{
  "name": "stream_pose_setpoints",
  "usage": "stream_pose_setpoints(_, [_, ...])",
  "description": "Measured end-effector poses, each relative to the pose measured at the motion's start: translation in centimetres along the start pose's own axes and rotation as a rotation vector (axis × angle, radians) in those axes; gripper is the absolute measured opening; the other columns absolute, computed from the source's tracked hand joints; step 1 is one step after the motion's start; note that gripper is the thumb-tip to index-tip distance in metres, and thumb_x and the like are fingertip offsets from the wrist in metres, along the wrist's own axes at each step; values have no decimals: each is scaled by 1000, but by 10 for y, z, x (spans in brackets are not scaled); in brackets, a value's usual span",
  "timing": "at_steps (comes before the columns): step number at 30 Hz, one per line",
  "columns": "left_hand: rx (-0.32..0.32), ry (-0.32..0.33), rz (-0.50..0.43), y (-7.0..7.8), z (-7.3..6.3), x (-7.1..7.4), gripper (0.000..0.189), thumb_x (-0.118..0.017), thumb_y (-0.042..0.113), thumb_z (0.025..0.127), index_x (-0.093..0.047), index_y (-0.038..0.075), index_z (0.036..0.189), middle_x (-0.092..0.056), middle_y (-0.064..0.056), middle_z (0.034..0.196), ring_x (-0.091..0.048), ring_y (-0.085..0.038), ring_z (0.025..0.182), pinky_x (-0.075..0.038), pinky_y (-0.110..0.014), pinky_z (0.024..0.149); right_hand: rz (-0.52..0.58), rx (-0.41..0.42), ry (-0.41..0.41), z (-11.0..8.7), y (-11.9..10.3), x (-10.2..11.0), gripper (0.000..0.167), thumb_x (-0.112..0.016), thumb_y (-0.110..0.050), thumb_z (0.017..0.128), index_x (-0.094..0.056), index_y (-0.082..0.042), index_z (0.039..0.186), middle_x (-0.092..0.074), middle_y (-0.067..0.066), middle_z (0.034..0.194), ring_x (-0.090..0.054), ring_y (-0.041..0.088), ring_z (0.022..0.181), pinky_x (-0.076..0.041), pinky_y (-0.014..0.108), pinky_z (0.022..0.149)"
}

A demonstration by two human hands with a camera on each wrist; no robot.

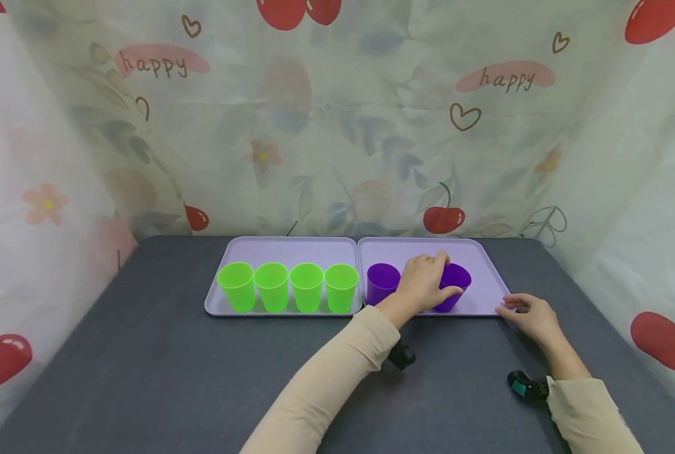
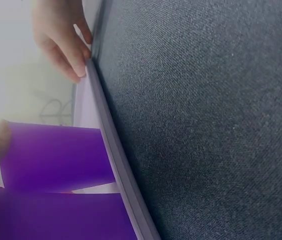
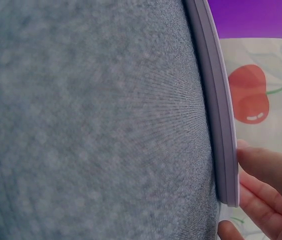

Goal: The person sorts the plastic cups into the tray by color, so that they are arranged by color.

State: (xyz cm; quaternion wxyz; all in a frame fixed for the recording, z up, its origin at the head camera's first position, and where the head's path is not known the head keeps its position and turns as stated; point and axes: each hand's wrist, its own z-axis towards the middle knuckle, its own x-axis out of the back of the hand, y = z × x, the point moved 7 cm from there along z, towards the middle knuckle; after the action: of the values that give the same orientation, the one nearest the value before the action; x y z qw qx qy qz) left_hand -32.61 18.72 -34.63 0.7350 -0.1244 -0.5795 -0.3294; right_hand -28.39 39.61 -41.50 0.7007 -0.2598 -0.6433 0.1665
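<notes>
My left hand (image 1: 425, 280) grips the rim of a purple cup (image 1: 457, 280) at the right end of the purple row, thumb on its near side. In the left wrist view, the held cup (image 2: 56, 157) stands close beside another purple cup (image 2: 63, 216). One more purple cup (image 1: 382, 282) shows left of my wrist; the space between is covered by the hand. These cups are on the right-hand lilac tray (image 1: 484, 296). My right hand (image 1: 532, 315) holds that tray's near right corner, the thumb (image 3: 253, 157) touching its rim.
A second lilac tray (image 1: 292, 249) adjoins on the left, bearing a row of several bright green cups (image 1: 307, 289). Both trays lie on a dark grey table (image 1: 201, 378). Printed curtains (image 1: 337, 126) enclose the back and sides.
</notes>
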Motion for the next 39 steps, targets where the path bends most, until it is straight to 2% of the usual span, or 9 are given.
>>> stream_pose_setpoints(10, [49,-60,-17,-1,-2,-4,53,-58,57,84,-48,20,121,-65,5,116,-57,-12,114,-38,-32,107,-4,7,5,-1,-3,-1,46,-63,-30,88,-59,9,113,-63,29,110,-60,42,102,-46,24,68])
stream_pose_setpoints(24, [39,-36,1,-4,-2,0,58,-62,59,79,-51,20,121,-64,6,116,-58,-13,111,-43,-30,99,4,14,-2,0,-7,0,46,-63,-29,88,-58,9,114,-62,29,111,-59,43,103,-46,22,67])
stream_pose_setpoints(33, [-13,-10,-125,-2,-12,17,56,-63,54,81,-53,18,123,-61,3,119,-56,-14,111,-46,-30,96,-2,-1,-8,-1,-7,3,49,-63,-31,88,-57,10,115,-61,30,112,-57,45,103,-51,36,73])
stream_pose_setpoints(39, [-102,0,-188,6,-31,32,50,-62,48,85,-55,16,123,-60,2,124,-53,-13,118,-44,-27,101,-6,-4,-17,-2,-4,1,49,-62,-31,89,-56,10,115,-61,31,113,-57,45,102,-52,41,75])
